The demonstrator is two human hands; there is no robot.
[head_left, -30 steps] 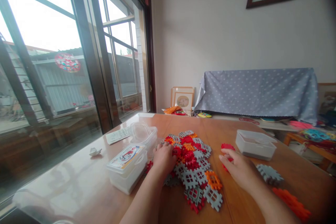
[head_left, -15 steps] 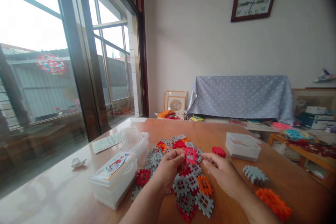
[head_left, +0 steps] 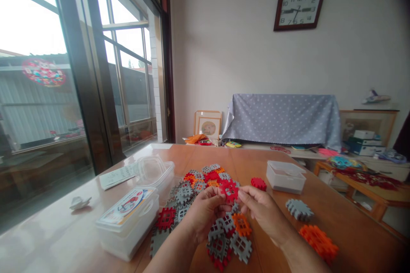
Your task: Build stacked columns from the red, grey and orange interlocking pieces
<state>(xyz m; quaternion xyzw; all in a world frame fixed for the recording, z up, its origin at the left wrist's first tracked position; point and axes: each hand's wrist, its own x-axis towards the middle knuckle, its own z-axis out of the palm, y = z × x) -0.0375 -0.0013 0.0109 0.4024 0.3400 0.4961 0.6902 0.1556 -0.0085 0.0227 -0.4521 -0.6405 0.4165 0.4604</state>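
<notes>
A red window-shaped interlocking plastic tile (head_left: 229, 190) is held above the heap, between my two hands. My left hand (head_left: 206, 207) pinches its left edge with thumb and fingers. On the opposite edge, the fingers of my right hand (head_left: 259, 207) are closed too. Beneath them spreads a heap of grey, red and orange notched tiles; an orange tile (head_left: 242, 224) and a grey tile (head_left: 241, 246) lie at its near right. Right of the heap, separate stacks stand on the table: red tiles (head_left: 258, 183), grey tiles (head_left: 299, 210) and orange tiles (head_left: 318, 243).
A lidded clear box (head_left: 128, 222) with a printed label stands left of the heap, an open clear container (head_left: 165, 175) behind it. Another clear box (head_left: 286, 177) is at the right. A paper booklet (head_left: 117, 175) and a crumpled wrapper (head_left: 80, 203) lie on the left side.
My right hand has moved in from beside the red tile and now grips its right edge. The whole view has shifted slightly, with things on the table appearing further left.
</notes>
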